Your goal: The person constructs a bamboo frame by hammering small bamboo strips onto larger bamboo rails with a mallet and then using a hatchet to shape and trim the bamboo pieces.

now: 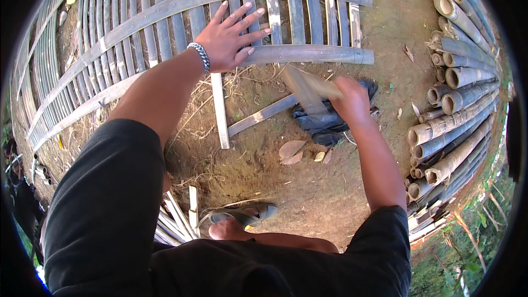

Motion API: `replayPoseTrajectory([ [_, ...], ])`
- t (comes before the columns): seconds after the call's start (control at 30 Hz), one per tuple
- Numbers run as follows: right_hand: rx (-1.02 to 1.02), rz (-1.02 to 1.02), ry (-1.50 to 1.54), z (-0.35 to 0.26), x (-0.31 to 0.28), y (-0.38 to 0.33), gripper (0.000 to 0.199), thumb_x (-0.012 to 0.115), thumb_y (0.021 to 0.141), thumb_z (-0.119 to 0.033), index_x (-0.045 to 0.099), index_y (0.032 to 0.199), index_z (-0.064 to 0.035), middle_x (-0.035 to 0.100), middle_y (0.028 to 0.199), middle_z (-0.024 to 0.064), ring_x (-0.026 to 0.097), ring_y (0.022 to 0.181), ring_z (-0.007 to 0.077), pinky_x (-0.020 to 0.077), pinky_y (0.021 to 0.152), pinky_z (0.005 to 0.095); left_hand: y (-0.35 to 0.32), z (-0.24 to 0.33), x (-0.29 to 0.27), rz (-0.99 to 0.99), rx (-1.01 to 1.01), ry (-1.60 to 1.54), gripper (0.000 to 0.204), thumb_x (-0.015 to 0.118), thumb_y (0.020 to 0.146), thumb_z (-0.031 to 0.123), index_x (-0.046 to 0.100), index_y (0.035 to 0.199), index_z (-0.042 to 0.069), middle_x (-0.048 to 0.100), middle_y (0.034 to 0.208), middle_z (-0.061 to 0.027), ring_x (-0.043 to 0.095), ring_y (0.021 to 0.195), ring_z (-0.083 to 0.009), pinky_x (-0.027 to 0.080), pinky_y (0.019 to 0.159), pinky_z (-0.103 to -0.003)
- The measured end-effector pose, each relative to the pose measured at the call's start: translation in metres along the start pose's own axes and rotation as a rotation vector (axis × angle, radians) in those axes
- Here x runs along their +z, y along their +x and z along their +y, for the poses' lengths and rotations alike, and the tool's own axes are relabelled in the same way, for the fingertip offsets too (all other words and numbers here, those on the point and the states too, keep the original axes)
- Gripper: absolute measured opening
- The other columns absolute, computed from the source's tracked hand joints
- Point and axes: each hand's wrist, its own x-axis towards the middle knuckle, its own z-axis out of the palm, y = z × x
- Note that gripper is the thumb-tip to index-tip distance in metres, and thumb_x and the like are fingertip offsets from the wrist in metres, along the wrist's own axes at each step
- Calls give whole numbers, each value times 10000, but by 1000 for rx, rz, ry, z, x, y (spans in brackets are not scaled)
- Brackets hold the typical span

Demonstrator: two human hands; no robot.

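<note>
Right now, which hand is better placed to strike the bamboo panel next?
Probably the right hand: it already grips the blurred tool, raised just beside the lower crossbar. The left hand lies flat and open on the panel, pressing on that crossbar, so it looks better suited to steadying.

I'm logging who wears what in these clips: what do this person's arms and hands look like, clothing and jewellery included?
Both arms come out of short black sleeves, leaving the forearms bare. The left hand has a chunky silver chain bracelet at the wrist and its nails look pale. The right hand shows no glove, ring or watch, though it is slightly blurred.
</note>
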Motion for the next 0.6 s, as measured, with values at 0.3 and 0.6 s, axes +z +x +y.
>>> replayPoseTrajectory([
  [0.3, 441, -351, -206, -11, 6, -6, 157, 727, 805, -218, 661, 883, -98, 702, 829, 162, 694, 784, 389, 552, 701, 505, 0, 1, -4, 26, 10, 6, 581, 424, 1028, 405, 316, 1591, 311, 175, 1696, -58, 82, 1578, -279, 51, 1270, -574],
  [0.6, 513, -219, -173, -26, -22, -20, 193, 703, 841, -219, 674, 955, -66, 708, 864, 202, 689, 823, 414, 551, 744, 516, 0, 9, -10, -38, -61, 68, 596, 411, 1040, 430, 268, 1606, 307, 151, 1702, -52, 101, 1575, -274, 46, 1279, -545],
])
